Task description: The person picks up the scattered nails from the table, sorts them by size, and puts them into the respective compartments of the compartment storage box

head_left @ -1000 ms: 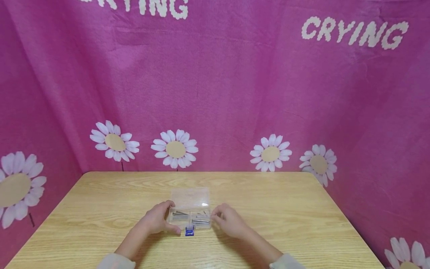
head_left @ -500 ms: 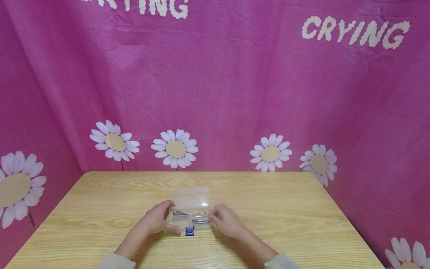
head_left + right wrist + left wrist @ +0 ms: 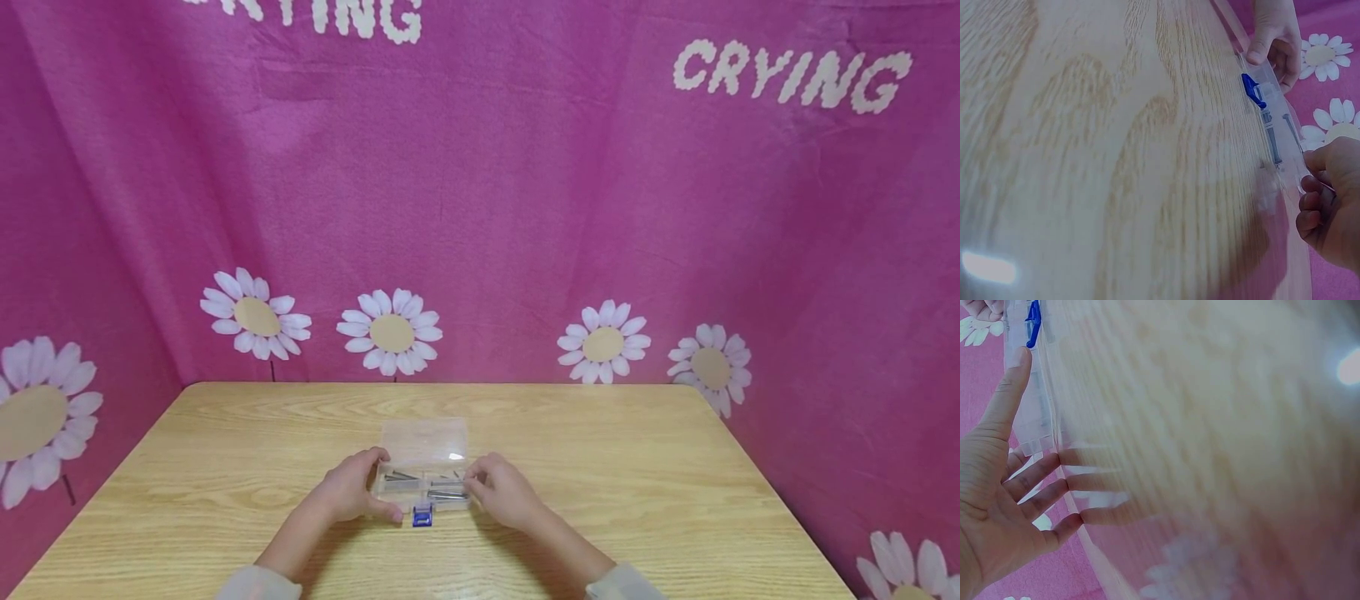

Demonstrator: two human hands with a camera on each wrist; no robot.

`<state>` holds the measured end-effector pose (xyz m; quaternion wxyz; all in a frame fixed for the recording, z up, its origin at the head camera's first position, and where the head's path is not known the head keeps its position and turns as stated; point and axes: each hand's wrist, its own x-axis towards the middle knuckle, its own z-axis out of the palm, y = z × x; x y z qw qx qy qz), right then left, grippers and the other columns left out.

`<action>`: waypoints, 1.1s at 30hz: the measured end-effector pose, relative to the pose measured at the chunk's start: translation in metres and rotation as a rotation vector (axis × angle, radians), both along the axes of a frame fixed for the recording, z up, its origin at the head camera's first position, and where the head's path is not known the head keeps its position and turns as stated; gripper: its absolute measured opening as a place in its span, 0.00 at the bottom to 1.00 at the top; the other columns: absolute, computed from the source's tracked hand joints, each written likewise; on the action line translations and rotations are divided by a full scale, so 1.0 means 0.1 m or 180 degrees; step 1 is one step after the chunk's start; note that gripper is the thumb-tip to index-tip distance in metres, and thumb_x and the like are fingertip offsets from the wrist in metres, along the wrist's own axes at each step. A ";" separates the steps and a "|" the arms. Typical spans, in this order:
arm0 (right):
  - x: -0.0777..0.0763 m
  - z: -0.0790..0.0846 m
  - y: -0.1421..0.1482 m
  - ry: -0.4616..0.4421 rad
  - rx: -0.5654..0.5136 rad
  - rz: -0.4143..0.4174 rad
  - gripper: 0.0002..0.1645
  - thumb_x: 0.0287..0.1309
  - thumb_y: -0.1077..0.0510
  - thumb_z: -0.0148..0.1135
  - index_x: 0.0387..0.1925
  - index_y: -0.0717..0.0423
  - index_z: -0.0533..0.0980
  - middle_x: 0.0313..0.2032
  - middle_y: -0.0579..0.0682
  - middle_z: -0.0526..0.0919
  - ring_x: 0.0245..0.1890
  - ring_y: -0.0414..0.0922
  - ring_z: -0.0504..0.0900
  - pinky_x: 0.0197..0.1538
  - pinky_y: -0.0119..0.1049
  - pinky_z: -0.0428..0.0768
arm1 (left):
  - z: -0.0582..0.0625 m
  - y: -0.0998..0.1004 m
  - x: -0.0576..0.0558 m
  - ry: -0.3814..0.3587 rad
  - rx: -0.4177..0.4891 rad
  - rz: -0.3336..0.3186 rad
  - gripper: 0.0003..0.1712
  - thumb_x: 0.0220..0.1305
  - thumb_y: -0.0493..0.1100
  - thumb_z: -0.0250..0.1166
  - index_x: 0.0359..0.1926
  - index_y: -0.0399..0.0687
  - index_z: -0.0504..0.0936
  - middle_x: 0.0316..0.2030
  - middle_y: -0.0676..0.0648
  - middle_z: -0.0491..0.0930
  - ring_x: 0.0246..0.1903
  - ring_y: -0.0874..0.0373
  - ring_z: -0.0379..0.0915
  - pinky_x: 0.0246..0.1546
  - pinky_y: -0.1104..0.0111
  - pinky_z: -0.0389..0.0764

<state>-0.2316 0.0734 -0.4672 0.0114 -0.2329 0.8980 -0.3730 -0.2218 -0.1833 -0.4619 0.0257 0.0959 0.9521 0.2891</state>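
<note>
A clear plastic compartment box (image 3: 401, 493) stands on the table with its transparent lid (image 3: 423, 440) raised at the back and a blue latch (image 3: 423, 516) at the front. Several metal nails (image 3: 447, 496) lie in its compartments. At the box's left end my left hand (image 3: 350, 487) holds it, thumb along the front and fingers at the far side; in the left wrist view the fingertips rest on the table. My right hand (image 3: 504, 492) is at the right end, thumb and forefinger pinching the end of a nail (image 3: 1291, 128) over the right compartments. Its pinched end is hidden.
The wood-grain table (image 3: 637, 467) extends around the box on all sides. Behind and beside it hangs a pink cloth (image 3: 487, 208) printed with white daisies and lettering.
My right hand has shifted slightly left, bringing the pinched nail further over the box's right part. My left hand and the box stay where they were.
</note>
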 end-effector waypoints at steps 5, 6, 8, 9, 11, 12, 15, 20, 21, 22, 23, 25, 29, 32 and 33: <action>0.01 0.00 -0.01 0.0016 -0.0010 -0.0022 0.04 0.60 0.58 0.58 0.31 0.54 0.77 0.30 0.45 0.72 0.28 0.36 0.68 0.30 0.27 0.70 | 0.01 0.00 0.01 -0.0015 0.0003 0.0002 0.51 0.26 0.58 0.81 0.53 0.41 0.72 0.50 0.40 0.77 0.53 0.43 0.71 0.56 0.49 0.71; 0.01 0.00 -0.01 0.0019 -0.0015 -0.0030 0.04 0.60 0.58 0.58 0.31 0.54 0.77 0.30 0.45 0.73 0.28 0.36 0.68 0.30 0.26 0.70 | 0.01 0.00 0.01 -0.0017 0.0009 0.0003 0.51 0.26 0.58 0.81 0.53 0.41 0.72 0.50 0.39 0.77 0.53 0.43 0.71 0.57 0.48 0.71; 0.01 0.00 -0.01 0.0038 -0.0037 -0.0036 0.04 0.59 0.58 0.58 0.31 0.54 0.77 0.30 0.46 0.73 0.28 0.36 0.68 0.31 0.27 0.70 | 0.02 0.00 0.01 -0.0016 0.0010 0.0010 0.51 0.26 0.58 0.81 0.53 0.41 0.72 0.51 0.39 0.77 0.53 0.42 0.71 0.57 0.48 0.71; 0.01 0.00 -0.01 0.0030 -0.0052 -0.0040 0.04 0.59 0.58 0.59 0.31 0.54 0.77 0.30 0.46 0.73 0.28 0.36 0.68 0.31 0.27 0.70 | 0.02 0.00 0.02 -0.0014 0.0012 0.0010 0.51 0.26 0.58 0.81 0.53 0.41 0.72 0.51 0.39 0.77 0.54 0.41 0.71 0.57 0.48 0.71; 0.00 0.00 -0.01 0.0021 -0.0083 -0.0037 0.05 0.58 0.57 0.59 0.32 0.55 0.77 0.30 0.46 0.73 0.29 0.36 0.69 0.31 0.27 0.71 | 0.03 0.00 0.02 -0.0005 0.0018 0.0016 0.51 0.26 0.57 0.81 0.53 0.40 0.72 0.51 0.38 0.76 0.54 0.41 0.71 0.57 0.48 0.71; 0.00 -0.01 -0.01 0.0009 -0.0096 -0.0038 0.05 0.58 0.56 0.60 0.33 0.55 0.78 0.30 0.46 0.73 0.29 0.36 0.69 0.31 0.27 0.71 | 0.03 0.00 0.02 -0.0005 0.0016 0.0020 0.51 0.26 0.57 0.81 0.53 0.40 0.72 0.51 0.38 0.76 0.54 0.41 0.71 0.57 0.47 0.71; -0.02 -0.02 0.01 0.0005 -0.0146 -0.0037 0.07 0.58 0.55 0.60 0.35 0.55 0.78 0.30 0.46 0.74 0.29 0.36 0.70 0.31 0.28 0.71 | 0.04 0.00 0.02 -0.0020 0.0013 0.0024 0.51 0.26 0.58 0.81 0.54 0.41 0.72 0.52 0.38 0.76 0.54 0.41 0.71 0.57 0.47 0.70; -0.05 -0.01 0.05 0.0101 -0.0160 -0.0050 0.07 0.59 0.55 0.59 0.34 0.54 0.79 0.29 0.45 0.74 0.28 0.35 0.69 0.31 0.27 0.71 | 0.04 0.00 0.02 -0.0024 0.0025 0.0022 0.51 0.26 0.57 0.81 0.54 0.41 0.71 0.51 0.39 0.76 0.54 0.41 0.71 0.57 0.48 0.71; -0.05 -0.01 0.06 0.0110 -0.0144 -0.0042 0.07 0.59 0.56 0.59 0.34 0.54 0.79 0.28 0.45 0.74 0.27 0.35 0.70 0.30 0.27 0.71 | 0.04 -0.01 0.02 -0.0017 0.0025 0.0020 0.51 0.26 0.57 0.81 0.54 0.41 0.71 0.51 0.39 0.77 0.54 0.41 0.71 0.57 0.48 0.71; -0.06 -0.01 0.06 0.0127 -0.0126 -0.0032 0.07 0.59 0.56 0.59 0.34 0.54 0.79 0.28 0.45 0.74 0.27 0.34 0.69 0.30 0.26 0.71 | 0.04 -0.01 0.02 -0.0013 0.0024 0.0016 0.51 0.26 0.58 0.81 0.54 0.41 0.71 0.51 0.39 0.77 0.54 0.41 0.71 0.57 0.48 0.71; -0.06 0.00 0.07 0.0147 -0.0108 -0.0013 0.07 0.59 0.56 0.59 0.33 0.54 0.80 0.28 0.45 0.74 0.26 0.34 0.69 0.30 0.26 0.71 | 0.04 -0.01 0.02 -0.0008 0.0018 0.0012 0.51 0.26 0.58 0.81 0.54 0.41 0.71 0.51 0.39 0.77 0.53 0.41 0.71 0.56 0.48 0.71; -0.05 0.00 0.08 0.0177 -0.0049 0.0013 0.06 0.58 0.56 0.59 0.32 0.53 0.80 0.28 0.44 0.74 0.26 0.34 0.69 0.30 0.26 0.71 | 0.04 -0.01 0.02 -0.0005 0.0008 0.0005 0.51 0.26 0.58 0.81 0.54 0.41 0.71 0.51 0.39 0.77 0.53 0.41 0.71 0.56 0.48 0.71; -0.04 0.02 0.09 0.0276 0.0093 0.0026 0.06 0.57 0.56 0.60 0.30 0.52 0.81 0.28 0.43 0.74 0.28 0.34 0.69 0.32 0.26 0.70 | 0.03 -0.01 0.02 -0.0018 0.0006 -0.0007 0.51 0.27 0.58 0.80 0.54 0.41 0.71 0.51 0.39 0.77 0.53 0.41 0.71 0.56 0.48 0.71; -0.04 0.04 0.08 0.0348 0.0209 0.0020 0.06 0.57 0.57 0.60 0.30 0.52 0.81 0.27 0.42 0.74 0.28 0.34 0.69 0.32 0.26 0.70 | 0.04 -0.01 0.02 -0.0024 0.0013 -0.0016 0.51 0.27 0.58 0.80 0.54 0.41 0.71 0.51 0.39 0.77 0.54 0.41 0.71 0.57 0.48 0.71; -0.04 0.05 0.08 0.0380 0.0256 0.0025 0.06 0.57 0.56 0.60 0.30 0.52 0.81 0.27 0.42 0.74 0.28 0.33 0.69 0.32 0.26 0.70 | 0.04 -0.01 0.02 -0.0024 0.0016 -0.0017 0.51 0.27 0.58 0.80 0.54 0.41 0.71 0.51 0.39 0.77 0.53 0.41 0.71 0.57 0.48 0.71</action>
